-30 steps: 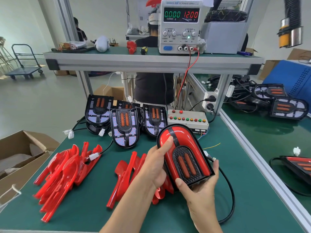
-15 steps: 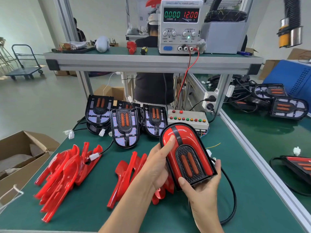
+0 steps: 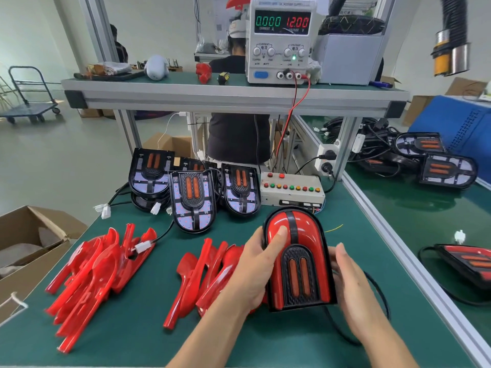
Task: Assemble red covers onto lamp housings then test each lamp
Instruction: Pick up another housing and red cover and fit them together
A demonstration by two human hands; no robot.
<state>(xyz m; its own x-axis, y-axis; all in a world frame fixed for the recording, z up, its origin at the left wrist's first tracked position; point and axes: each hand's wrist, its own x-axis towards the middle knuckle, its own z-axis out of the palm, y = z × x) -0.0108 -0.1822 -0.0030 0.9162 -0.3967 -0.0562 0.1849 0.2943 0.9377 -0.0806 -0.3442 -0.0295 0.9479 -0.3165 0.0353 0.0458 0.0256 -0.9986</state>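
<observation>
Left hand [image 3: 256, 266] grips the glossy red arch-shaped plastic cover [image 3: 297, 236] seated on its black lamp housing [image 3: 299, 277], thumb flat on the cover's left lobe, fingers curled behind. Right hand [image 3: 345, 277] cups the right edge of the same unit with fingers curled round it; fingertips behind are hidden. The unit is tilted up off the green bench mat [image 3: 132, 328], just above the near pile of loose red covers [image 3: 210, 272].

Judgement: step is pressing the cover home. Tips:
- Walk the thumb round the perimeter; don't push on the middle only.
- Check for an even seam along both sides and at the flat bottom edge. Can't tell from here whether the clips are latched.
- Keep the black cable [image 3: 382, 309] trailing right of the grip clear of the seam.

Outward: second heap of red covers [image 3: 90, 272] further left. Beyond the grip, bare black housings with orange lenses [image 3: 192, 200] await covers. Just past the unit's top, the beige test box with coloured buttons [image 3: 291, 188]; that's where it goes next, probably. On the shelf above, the white bench power supply [image 3: 280, 39] reads 12.00 V, 0.000 A, so nothing is drawing current.
</observation>
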